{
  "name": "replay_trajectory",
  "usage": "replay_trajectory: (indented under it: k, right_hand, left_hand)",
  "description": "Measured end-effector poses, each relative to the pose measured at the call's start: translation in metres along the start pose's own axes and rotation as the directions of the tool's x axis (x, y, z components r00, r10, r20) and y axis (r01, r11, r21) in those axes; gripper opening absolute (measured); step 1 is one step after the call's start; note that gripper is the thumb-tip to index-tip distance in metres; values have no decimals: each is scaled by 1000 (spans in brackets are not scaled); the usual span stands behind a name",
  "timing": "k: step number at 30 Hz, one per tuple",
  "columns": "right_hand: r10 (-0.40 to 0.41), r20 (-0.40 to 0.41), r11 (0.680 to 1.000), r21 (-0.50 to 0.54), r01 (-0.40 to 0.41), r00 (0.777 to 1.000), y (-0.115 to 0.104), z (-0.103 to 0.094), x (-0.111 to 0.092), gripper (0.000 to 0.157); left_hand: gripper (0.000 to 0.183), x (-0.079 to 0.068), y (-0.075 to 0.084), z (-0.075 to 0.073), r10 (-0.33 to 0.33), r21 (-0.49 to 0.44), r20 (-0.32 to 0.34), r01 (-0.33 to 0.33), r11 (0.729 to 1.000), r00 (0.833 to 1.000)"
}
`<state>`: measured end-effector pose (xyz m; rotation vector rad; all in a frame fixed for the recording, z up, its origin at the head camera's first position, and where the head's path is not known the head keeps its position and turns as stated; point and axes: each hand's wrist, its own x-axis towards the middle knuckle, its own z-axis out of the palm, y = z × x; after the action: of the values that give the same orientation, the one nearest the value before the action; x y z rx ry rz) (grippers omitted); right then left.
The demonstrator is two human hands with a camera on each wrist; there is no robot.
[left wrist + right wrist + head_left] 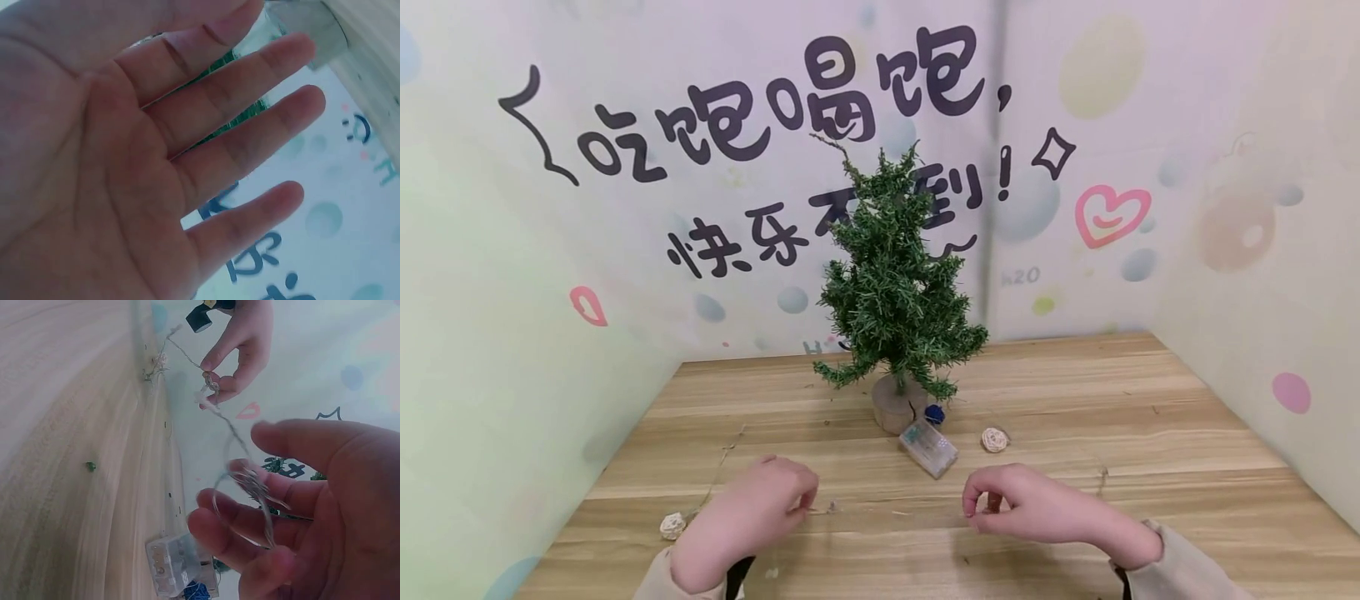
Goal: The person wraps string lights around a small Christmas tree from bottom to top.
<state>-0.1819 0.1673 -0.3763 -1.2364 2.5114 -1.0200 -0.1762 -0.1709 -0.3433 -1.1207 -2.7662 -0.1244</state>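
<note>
A thin wire light string [898, 512] stretches between both hands above the table. In the right wrist view, the left hand [752, 508] pinches its coiled part between thumb and finger. The left wrist view shows the other fingers [250, 150] of that hand fairly straight; the wire is hidden there. My right hand [1026, 504] holds loose loops of the wire [250, 481] among its curled fingers. A clear battery box [928, 447] lies beyond the hands, near the wooden base [897, 407] of a small green artificial Christmas tree [891, 283].
A dark blue woven ball [934, 414] sits by the tree base. One cream woven ball [995, 440] lies to its right, another cream ball [672, 526] beside the left forearm. Printed walls [1247, 317] enclose the wooden table [1075, 392] at the back and sides.
</note>
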Motion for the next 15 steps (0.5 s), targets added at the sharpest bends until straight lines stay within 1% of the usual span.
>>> replay_trajectory:
  k: [5,9,12,15]
  right_hand:
    - [86,-1,996,-39,-86,996,0,-5,-2,23]
    - [122,-8,992,-26,-123,992,1,-8,-4,30]
    - [132,0,991,-17,-131,991,2,-9,-5,29]
    - [138,8,990,-11,-138,990,1,-11,-6,22]
  left_hand:
    - [19,-4,-17,-6,-102,-23,33,103,994,994]
    - [18,-7,-29,-9,-142,-65,51,146,987,988]
    - [19,-8,-34,-10,-175,-60,55,178,982,983]
    - [20,-11,-39,-12,-233,-24,39,234,972,972]
